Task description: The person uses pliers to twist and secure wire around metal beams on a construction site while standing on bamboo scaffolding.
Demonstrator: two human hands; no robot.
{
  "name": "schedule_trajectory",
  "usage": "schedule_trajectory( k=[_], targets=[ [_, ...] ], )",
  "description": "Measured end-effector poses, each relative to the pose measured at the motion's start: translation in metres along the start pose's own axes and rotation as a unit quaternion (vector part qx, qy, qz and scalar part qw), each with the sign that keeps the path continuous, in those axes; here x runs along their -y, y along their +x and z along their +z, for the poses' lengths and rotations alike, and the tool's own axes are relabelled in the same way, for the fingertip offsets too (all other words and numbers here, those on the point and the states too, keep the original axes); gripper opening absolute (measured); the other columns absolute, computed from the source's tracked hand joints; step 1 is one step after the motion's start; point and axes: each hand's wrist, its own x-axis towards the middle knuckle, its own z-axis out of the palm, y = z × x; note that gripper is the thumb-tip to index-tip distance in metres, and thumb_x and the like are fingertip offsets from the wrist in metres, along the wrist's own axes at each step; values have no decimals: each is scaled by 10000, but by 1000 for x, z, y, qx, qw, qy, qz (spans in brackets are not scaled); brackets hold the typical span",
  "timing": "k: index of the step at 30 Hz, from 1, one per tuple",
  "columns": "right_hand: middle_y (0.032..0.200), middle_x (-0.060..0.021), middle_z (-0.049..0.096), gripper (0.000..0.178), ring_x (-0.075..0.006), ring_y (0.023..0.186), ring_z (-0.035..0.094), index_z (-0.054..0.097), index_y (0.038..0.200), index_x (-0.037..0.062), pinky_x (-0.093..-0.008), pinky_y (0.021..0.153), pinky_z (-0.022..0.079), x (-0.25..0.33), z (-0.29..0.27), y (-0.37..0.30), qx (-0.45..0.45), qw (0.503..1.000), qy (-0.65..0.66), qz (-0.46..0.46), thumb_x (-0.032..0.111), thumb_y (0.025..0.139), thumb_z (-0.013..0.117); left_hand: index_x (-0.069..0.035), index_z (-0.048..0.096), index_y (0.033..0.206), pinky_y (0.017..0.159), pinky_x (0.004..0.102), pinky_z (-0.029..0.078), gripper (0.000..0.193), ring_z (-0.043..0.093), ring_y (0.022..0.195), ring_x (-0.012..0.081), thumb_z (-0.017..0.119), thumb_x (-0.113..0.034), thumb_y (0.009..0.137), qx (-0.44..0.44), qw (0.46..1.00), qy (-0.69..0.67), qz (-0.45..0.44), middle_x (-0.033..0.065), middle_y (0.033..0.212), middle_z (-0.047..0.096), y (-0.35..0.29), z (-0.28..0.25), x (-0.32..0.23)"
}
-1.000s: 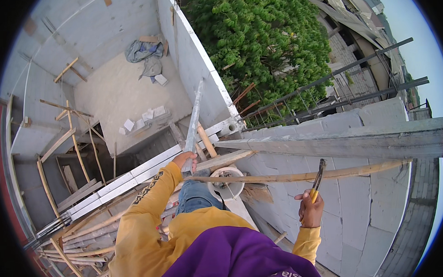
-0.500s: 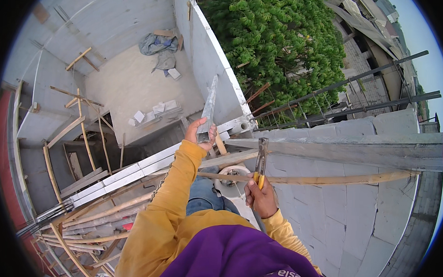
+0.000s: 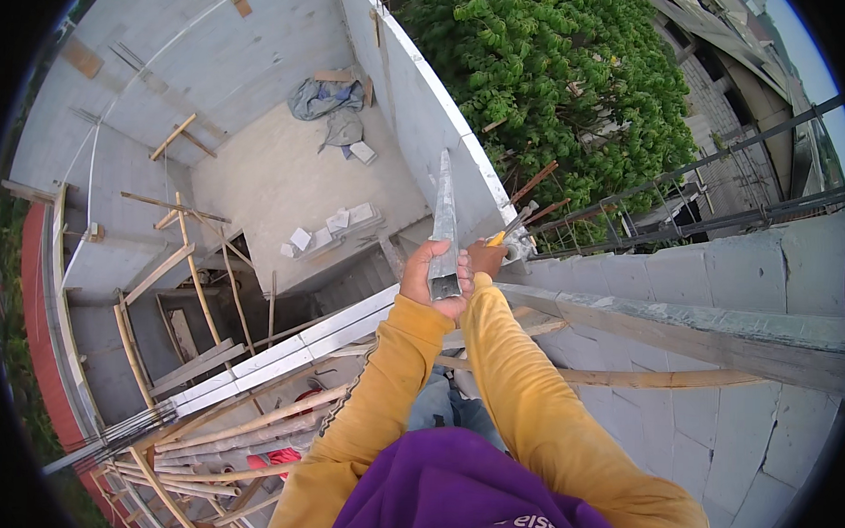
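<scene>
My left hand (image 3: 423, 275) is wrapped around a long hollow grey metal bar (image 3: 445, 209). Its open square end faces me, and the far end points up past the white wall top. Just right of it, my right hand (image 3: 485, 258) grips pincers (image 3: 497, 239) by the yellow handles, close beside the bar. Their jaws reach toward the wall corner, where rusty rebar (image 3: 535, 181) sticks out; whether they touch anything there I cannot tell. The left fingers partly cover the bar, and my right forearm crosses in front of the timber below.
Below on the left lies a room floor (image 3: 249, 165) with a grey tarp (image 3: 324, 100) and white block pieces (image 3: 337, 220). Bamboo poles (image 3: 250, 409) crowd the lower left. A long beam (image 3: 700, 320) runs right along a block wall; a leafy tree (image 3: 541, 73) stands beyond.
My right hand has moved up and forward with the pincers, from low beside the bucket to the wall corner. The left hand and bar appear shifted slightly right and lower in view.
</scene>
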Motion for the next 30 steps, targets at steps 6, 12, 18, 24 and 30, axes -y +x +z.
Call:
schedule_trajectory(
  k=[6,12,18,24,30],
  targets=[
    [961,-285,652,322,-407,894,657,551,985,-107,-426,758,521,25,-2,19,65,988,-138,-40,146,798,623,66,493,1047,568,249,434,378,500,638,134,632,-186,803,27,998,-48,-8,55,800,526,3,5,5],
    [932,-279,658,317,-402,870,664,560,975,-102,-424,737,525,37,-6,26,98,974,-196,-55,156,803,627,82,487,1075,562,252,436,411,510,633,137,621,-199,807,11,999,-44,20,54,786,530,8,13,15],
    [862,-272,664,297,-395,822,672,589,920,-87,-424,700,527,49,-12,23,118,962,-232,-80,183,804,633,88,489,1098,560,258,440,432,520,633,146,622,-196,800,25,998,-55,7,60,792,535,9,11,19],
    [888,-262,673,334,-385,864,676,574,975,-75,-427,720,534,80,-24,-18,162,971,-175,-2,210,821,653,92,489,1099,573,246,434,460,515,650,142,645,-200,781,24,998,-54,26,63,809,534,4,7,13],
    [924,-233,683,384,-347,868,687,589,1028,-52,-412,730,542,28,-17,45,201,907,-338,-151,274,841,669,100,496,1084,565,245,441,457,521,658,140,649,-196,770,33,999,-31,25,66,792,531,7,21,21]
  ],
)
